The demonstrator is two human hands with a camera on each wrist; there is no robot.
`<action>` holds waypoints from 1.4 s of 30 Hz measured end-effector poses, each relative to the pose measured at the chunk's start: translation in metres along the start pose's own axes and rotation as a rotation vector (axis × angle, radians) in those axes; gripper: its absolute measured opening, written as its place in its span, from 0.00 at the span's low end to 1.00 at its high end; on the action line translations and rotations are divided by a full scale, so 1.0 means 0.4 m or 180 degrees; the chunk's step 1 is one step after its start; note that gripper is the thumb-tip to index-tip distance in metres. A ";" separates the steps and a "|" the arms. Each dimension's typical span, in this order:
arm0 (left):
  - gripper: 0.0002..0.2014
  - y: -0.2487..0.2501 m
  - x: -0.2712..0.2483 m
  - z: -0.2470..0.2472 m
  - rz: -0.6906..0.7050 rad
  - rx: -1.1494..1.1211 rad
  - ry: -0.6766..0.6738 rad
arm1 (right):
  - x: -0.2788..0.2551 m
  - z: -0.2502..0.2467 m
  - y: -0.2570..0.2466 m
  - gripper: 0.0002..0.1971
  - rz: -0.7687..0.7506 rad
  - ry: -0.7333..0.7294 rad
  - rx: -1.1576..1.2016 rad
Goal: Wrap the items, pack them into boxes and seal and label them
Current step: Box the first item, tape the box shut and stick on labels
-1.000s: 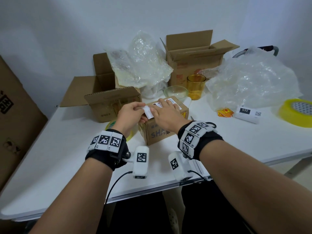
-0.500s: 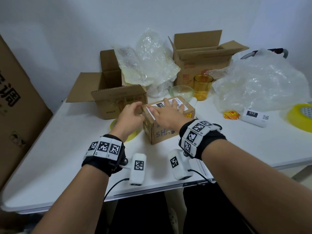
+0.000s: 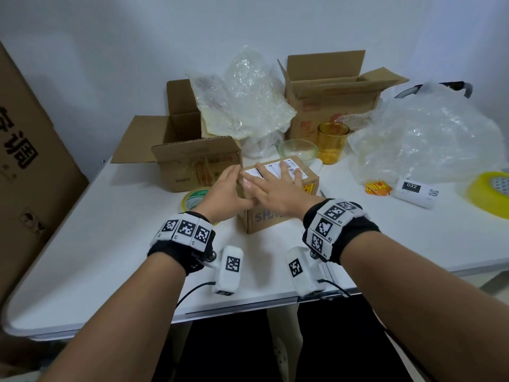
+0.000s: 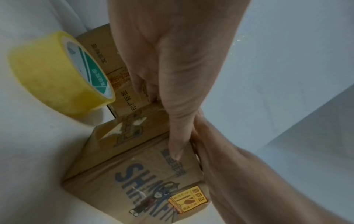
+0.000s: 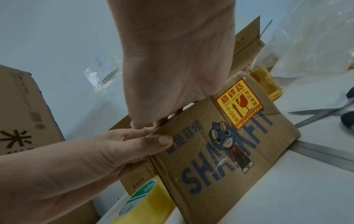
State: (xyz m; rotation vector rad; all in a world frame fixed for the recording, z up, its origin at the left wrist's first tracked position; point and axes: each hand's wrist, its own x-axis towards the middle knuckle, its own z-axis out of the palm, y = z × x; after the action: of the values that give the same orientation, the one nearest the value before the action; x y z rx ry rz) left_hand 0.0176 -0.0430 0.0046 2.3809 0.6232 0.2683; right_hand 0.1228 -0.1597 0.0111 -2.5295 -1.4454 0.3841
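A small sealed cardboard box (image 3: 264, 217) printed SHARKFIT stands in the middle of the white table (image 3: 110, 244). A white shipping label (image 3: 272, 169) lies on its top, and a yellow fragile sticker (image 5: 239, 103) is on its front. My right hand (image 3: 275, 186) lies flat on the label with its fingers spread. My left hand (image 3: 228, 186) grips the box's top left corner, thumb (image 5: 159, 141) on the front face, fingers (image 4: 141, 89) on the left side. Whatever is inside the box is hidden.
An open box (image 3: 192, 158) and a yellow tape roll (image 3: 195, 198) sit just left of the small box. Behind are a glass bowl (image 3: 297, 151), an amber cup (image 3: 332, 142), another open box (image 3: 330, 100) and bubble wrap (image 3: 424, 139). Scissors (image 5: 325, 113) lie to the right.
The label's left end, lifted between my hands a second ago, now lies flat on the box top. My right hand has spread over it, and my left hand has dropped onto the corner.
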 end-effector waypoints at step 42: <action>0.32 0.019 -0.017 0.002 0.1063 0.0920 0.0697 | -0.044 -0.020 0.161 0.22 0.0685 0.2082 0.1986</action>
State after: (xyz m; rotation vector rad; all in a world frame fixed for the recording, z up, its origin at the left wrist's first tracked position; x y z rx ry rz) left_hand 0.0147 -0.0520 0.0088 2.7565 0.3764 0.6277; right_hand 0.1691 -0.2076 0.0013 -2.0093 -0.6745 0.0093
